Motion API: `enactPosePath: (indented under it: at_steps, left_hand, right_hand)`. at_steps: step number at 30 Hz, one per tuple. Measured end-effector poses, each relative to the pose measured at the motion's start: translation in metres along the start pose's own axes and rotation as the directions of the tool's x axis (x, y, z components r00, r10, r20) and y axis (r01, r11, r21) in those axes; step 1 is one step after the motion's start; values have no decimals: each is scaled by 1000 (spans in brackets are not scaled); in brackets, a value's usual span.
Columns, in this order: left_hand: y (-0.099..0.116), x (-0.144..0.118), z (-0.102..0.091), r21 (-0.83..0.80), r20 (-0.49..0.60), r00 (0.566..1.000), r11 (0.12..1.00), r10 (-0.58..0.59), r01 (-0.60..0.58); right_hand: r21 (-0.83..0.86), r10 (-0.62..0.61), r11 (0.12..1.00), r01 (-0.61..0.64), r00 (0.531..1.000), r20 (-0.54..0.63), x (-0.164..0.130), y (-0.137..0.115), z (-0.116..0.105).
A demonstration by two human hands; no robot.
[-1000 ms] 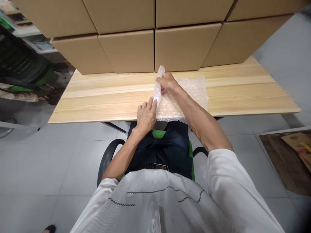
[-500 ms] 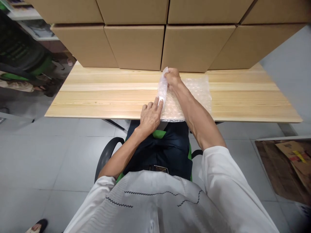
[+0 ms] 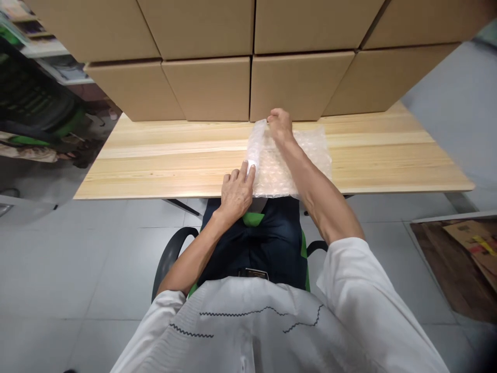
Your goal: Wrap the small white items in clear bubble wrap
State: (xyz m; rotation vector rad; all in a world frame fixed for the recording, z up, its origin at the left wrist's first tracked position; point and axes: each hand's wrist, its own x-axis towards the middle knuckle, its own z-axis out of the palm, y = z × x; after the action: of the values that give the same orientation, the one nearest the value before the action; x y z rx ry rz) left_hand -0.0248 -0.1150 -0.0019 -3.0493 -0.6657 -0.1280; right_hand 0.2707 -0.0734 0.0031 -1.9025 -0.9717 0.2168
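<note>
Item: clear plastic bubble-wrap sheet [image 3: 306, 155], lying flat on the pale wooden tabletop [image 3: 163, 160] near its front edge, directly ahead of the seated person; the sheet's near edge reaches the table's front edge. Along the sheet's left side a fold or roll of the same wrap [image 3: 256, 147] stands up slightly from the surface; what it encloses, if anything, cannot be told, though a small white patch shows at its near end. Left hand [image 3: 236, 190]: resting at the table's front edge, fingers extended, fingertips [image 3: 250, 170] pressed on the near end of the fold; not closed around anything. Right hand [image 3: 280, 124]: reached across the sheet to its far edge, fingers curled and pinching the far end of the fold; forearm lying over the middle of the sheet. Surroundings: a wall of plain brown cardboard boxes [image 3: 212, 85], stacked in at least two rows, standing on the rear of the tabletop just beyond the sheet and right hand, close but not touching them. Person wears a white short-sleeved shirt [image 3: 272, 331] with dark wavy stitching and dark trousers, seated on a black chair with green seat [image 3: 252, 218], armrests visible on both sides. Grey tiled floor [image 3: 77, 269] beneath. At the far left, a dark mesh chair [image 3: 34, 103] with green trim; at the lower right, flattened brown cardboard pieces [image 3: 466, 243] lying on a dark board on the floor.
</note>
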Motion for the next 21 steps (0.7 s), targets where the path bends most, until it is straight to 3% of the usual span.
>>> enactPosePath:
  at_steps: [3, 6, 8, 10, 13, 16, 18, 21]
  left_hand:
    - [1, 0, 2, 8, -13, 1000, 1000, -4, 4]
    - [2, -1, 2, 6, -17, 1000, 1000, -9, 9]
    - [3, -1, 1, 18, -17, 1000, 1000, -8, 8]
    - [3, -1, 0, 32, -19, 1000, 999, 3, -2]
    - [2, 0, 1, 35, -36, 999, 999, 13, -12]
    - [2, 0, 3, 17, -52, 999, 1000, 6, -5]
    - [3, -1, 4, 4, -55, 998, 1000, 10, -9]
    - [4, -2, 2, -12, -46, 999, 1000, 21, -22]
  right_hand:
    - [-71, -157, 985, 158, 987, 19, -36, -5, -16]
    - [-96, -314, 929, 358, 897, 312, -74, -10, -14]
    - [-135, -322, 896, 422, 829, 457, -86, -9, -5]
    - [-213, -272, 877, 431, 810, 520, -83, -4, 4]
    - [-337, -178, 858, 387, 840, 513, -61, 2, 11]
    - [-384, -134, 868, 314, 894, 428, -53, -4, 5]
    - [-340, -189, 883, 324, 907, 376, -69, -13, -6]
    - [-195, -341, 877, 439, 855, 390, -120, -27, -27]
